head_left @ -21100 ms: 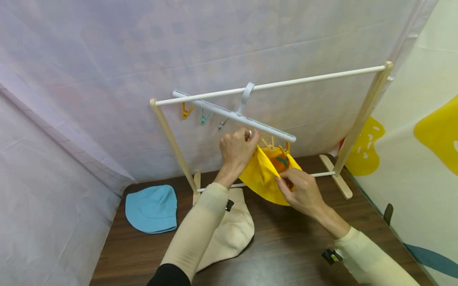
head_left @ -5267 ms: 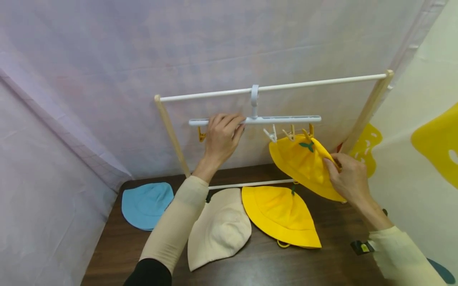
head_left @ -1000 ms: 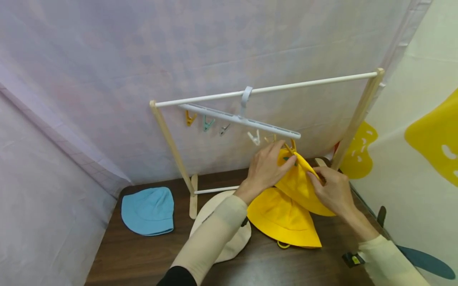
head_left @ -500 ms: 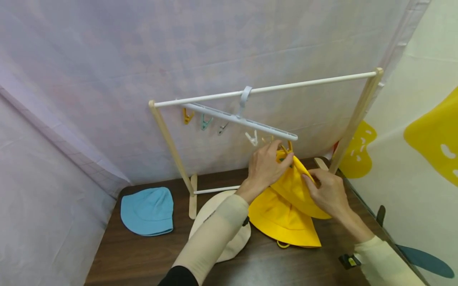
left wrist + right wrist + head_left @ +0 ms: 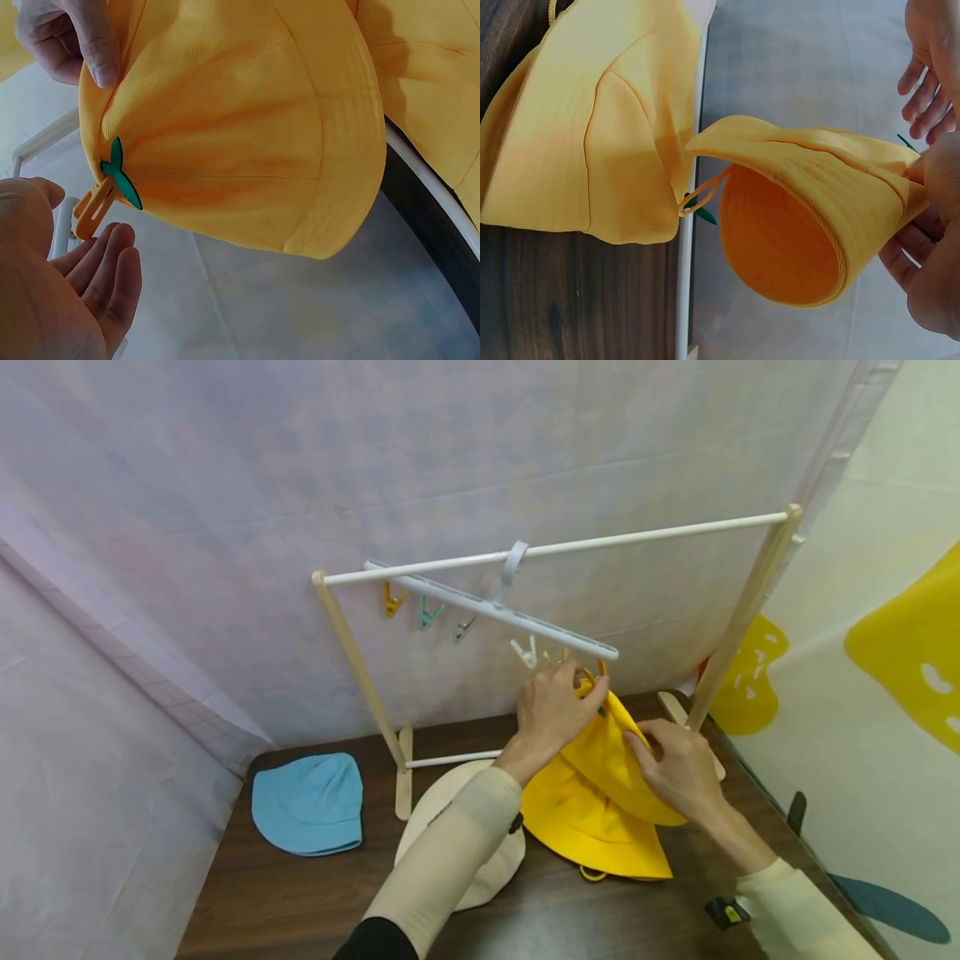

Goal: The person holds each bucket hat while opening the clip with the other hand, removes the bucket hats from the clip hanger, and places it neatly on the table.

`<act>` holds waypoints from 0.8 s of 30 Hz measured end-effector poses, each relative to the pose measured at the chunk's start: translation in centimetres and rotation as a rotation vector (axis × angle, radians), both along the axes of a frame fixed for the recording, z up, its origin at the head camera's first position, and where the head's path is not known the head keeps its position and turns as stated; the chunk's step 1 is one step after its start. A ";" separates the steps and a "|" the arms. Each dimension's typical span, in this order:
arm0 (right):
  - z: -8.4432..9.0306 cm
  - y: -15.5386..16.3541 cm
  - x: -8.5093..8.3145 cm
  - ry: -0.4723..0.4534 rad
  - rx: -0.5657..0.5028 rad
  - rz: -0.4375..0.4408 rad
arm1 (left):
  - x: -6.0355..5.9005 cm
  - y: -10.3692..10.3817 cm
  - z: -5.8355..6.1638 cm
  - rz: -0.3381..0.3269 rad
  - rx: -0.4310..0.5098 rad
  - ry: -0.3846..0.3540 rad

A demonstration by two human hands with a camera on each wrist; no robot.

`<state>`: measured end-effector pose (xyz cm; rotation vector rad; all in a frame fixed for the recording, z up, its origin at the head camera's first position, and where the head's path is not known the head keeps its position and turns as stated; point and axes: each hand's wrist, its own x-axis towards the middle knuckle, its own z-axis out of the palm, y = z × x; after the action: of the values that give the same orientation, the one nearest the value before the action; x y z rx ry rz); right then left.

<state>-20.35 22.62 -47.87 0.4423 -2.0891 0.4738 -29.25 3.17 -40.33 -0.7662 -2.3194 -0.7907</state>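
Observation:
A yellow hat (image 5: 617, 770) with a green leaf tab hangs tilted from an orange clip (image 5: 95, 208), which bites its crown beside the leaf. My right hand (image 5: 678, 764) pinches the crown fabric, thumb in front and fingers behind. Around the clip, my left hand (image 5: 551, 706) keeps its fingers loose; in the left wrist view the thumb and fingers stand apart on either side of it. The pale hanger (image 5: 480, 602) carrying the clip hooks over the rack's white bar (image 5: 637, 538), its right end angled toward me. In the right wrist view the hat's hollow (image 5: 780, 236) faces the camera.
Another yellow hat (image 5: 592, 839) lies on the dark table (image 5: 300, 902), below the hanging one. Beside it is a cream hat (image 5: 491, 877), partly hidden by my left forearm. A blue hat (image 5: 307, 804) lies at left. Several clips, one white (image 5: 525, 652), dangle from the hanger.
Five seconds ago my left hand was on the hanger bar; it has since moved right to the clip. In the last second the hanger's right end, hat and both hands shifted slightly left and down.

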 end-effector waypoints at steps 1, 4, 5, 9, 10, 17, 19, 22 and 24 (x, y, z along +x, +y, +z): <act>0.0 0.0 0.0 0.007 0.003 0.007 | 0.0 0.0 0.0 0.000 0.001 -0.002; -0.1 -0.1 -0.1 0.025 0.013 0.029 | -0.1 0.0 0.1 0.001 0.002 0.002; -0.1 -0.2 -0.1 0.029 0.015 0.034 | -0.1 0.1 0.1 0.004 0.000 0.004; -0.1 -0.4 0.0 0.029 0.024 0.045 | -0.3 0.2 0.1 0.028 -0.015 0.026; -0.1 -0.5 0.0 0.027 0.025 0.048 | -0.4 0.3 0.1 0.035 -0.019 0.032; -0.4 -0.7 0.1 0.036 0.007 0.096 | -0.7 0.7 0.0 0.073 -0.002 0.064; -0.5 -0.8 0.1 0.034 0.004 0.109 | -0.7 0.8 0.0 0.085 0.004 0.066; -0.6 -0.8 0.1 0.022 -0.005 0.126 | -0.8 0.8 0.1 0.108 0.002 0.068; -0.6 -0.8 0.2 0.012 -0.020 0.140 | -0.8 0.8 0.1 0.112 0.003 0.067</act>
<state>-20.16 21.79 -48.51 0.5814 -2.0486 0.5718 -30.09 3.97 -40.24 -0.6451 -2.2793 -0.7083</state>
